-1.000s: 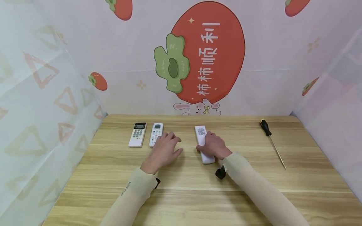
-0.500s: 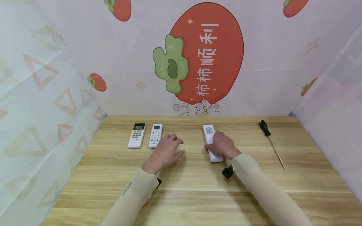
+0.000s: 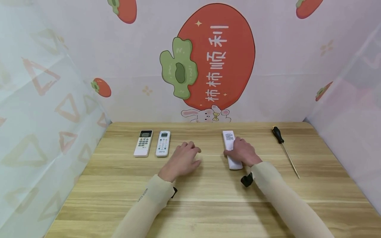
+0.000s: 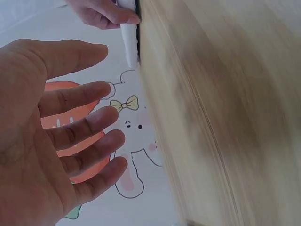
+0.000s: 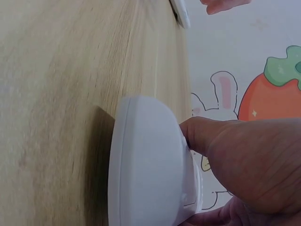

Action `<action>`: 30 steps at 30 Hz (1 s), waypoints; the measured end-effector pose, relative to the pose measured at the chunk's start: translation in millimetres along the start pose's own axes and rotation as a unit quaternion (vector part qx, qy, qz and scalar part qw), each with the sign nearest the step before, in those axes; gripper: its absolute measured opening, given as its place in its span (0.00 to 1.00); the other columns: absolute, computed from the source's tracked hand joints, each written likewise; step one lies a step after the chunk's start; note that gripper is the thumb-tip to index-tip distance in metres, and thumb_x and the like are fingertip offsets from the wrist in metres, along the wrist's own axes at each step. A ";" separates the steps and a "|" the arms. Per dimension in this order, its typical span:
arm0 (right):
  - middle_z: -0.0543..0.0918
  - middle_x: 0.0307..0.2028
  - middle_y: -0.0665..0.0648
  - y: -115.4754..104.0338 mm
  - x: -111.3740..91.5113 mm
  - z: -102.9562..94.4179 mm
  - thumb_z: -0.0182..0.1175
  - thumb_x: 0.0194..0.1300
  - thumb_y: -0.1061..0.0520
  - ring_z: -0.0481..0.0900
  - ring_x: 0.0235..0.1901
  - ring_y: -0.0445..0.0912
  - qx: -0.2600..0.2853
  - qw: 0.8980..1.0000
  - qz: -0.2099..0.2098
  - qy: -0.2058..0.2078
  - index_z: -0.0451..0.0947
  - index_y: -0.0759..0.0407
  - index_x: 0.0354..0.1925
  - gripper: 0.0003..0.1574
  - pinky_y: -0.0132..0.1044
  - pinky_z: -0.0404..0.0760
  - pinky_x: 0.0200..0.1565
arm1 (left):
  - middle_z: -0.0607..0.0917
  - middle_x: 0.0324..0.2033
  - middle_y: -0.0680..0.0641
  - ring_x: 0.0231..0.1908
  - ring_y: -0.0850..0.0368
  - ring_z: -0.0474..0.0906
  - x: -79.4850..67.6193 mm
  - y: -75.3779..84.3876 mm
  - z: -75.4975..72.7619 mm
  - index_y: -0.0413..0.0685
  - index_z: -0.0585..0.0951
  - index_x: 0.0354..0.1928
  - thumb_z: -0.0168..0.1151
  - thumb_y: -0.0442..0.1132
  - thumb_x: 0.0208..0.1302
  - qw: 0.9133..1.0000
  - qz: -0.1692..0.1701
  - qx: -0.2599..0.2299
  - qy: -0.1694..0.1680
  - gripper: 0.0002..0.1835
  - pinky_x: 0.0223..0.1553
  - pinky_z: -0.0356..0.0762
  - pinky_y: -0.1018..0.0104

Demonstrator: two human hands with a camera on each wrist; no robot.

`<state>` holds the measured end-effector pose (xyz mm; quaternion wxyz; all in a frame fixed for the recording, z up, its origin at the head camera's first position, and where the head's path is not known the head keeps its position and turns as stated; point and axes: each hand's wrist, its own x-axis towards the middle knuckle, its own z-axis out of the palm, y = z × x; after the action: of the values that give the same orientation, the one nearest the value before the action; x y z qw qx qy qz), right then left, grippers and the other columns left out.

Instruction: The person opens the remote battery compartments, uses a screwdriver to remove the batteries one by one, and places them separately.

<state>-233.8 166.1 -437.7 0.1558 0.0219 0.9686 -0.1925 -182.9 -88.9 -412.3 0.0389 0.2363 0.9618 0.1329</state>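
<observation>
A white remote control (image 3: 229, 137) lies with its printed back label facing up, right of the table's middle. My right hand (image 3: 243, 152) grips its sides, thumb on the left edge. In the right wrist view the rounded end of the remote stands just above the wood, with a shadow beside it. My left hand (image 3: 182, 161) is held over the table with fingers spread and slightly bent, holding nothing; its palm and all its fingers show in the left wrist view. Nearest to it is a second white remote (image 3: 163, 144), face up.
Left of the second remote lies a cream remote (image 3: 143, 144) with a dark-framed screen. A black-handled screwdriver (image 3: 277, 135) rests at the right, its long shaft pointing toward the front. A printed cloth backdrop (image 3: 134, 99) rises behind the wooden table (image 3: 202, 211).
My right hand has carried the gripped remote to the right across the table. My left hand has shifted a little right, off the second remote that it partly covered before.
</observation>
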 end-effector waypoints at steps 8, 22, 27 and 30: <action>0.74 0.45 0.69 4.1 2.2 -2.0 0.67 0.63 0.40 0.77 0.38 0.56 -0.001 1.000 0.005 0.000 0.61 0.76 0.62 0.50 0.43 0.78 0.33 | 0.79 0.52 0.46 0.54 0.47 0.71 10.9 13.3 9.5 0.49 0.83 0.58 0.66 0.49 0.69 1.000 0.008 0.008 -0.020 0.20 0.59 0.69 0.46; 0.76 0.43 0.67 15.1 -4.0 -4.0 0.67 0.62 0.32 0.77 0.36 0.55 0.022 0.999 -0.021 0.026 0.62 0.75 0.60 0.54 0.42 0.78 0.33 | 0.78 0.58 0.46 0.57 0.48 0.72 35.1 41.7 24.7 0.50 0.77 0.67 0.66 0.55 0.68 0.998 0.028 -0.005 -0.056 0.29 0.61 0.70 0.48; 0.77 0.45 0.69 19.4 -8.3 -11.3 0.63 0.67 0.34 0.78 0.38 0.56 0.020 0.998 -0.044 0.043 0.65 0.74 0.59 0.47 0.47 0.79 0.37 | 0.76 0.62 0.44 0.61 0.46 0.70 43.8 49.2 30.5 0.51 0.73 0.71 0.66 0.59 0.66 0.997 0.015 0.003 -0.074 0.35 0.63 0.69 0.47; 0.77 0.50 0.72 21.8 -11.3 -16.1 0.60 0.70 0.37 0.78 0.41 0.58 0.013 0.997 -0.060 0.048 0.66 0.74 0.61 0.44 0.52 0.79 0.42 | 0.73 0.66 0.43 0.65 0.44 0.68 49.2 51.3 34.7 0.51 0.69 0.73 0.66 0.61 0.65 0.997 0.009 0.011 -0.074 0.40 0.64 0.68 0.47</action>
<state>-225.5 192.6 -428.1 0.0965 -0.0249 0.9720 -0.2126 -198.8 -14.1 -432.3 0.1060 0.2545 0.9555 0.1045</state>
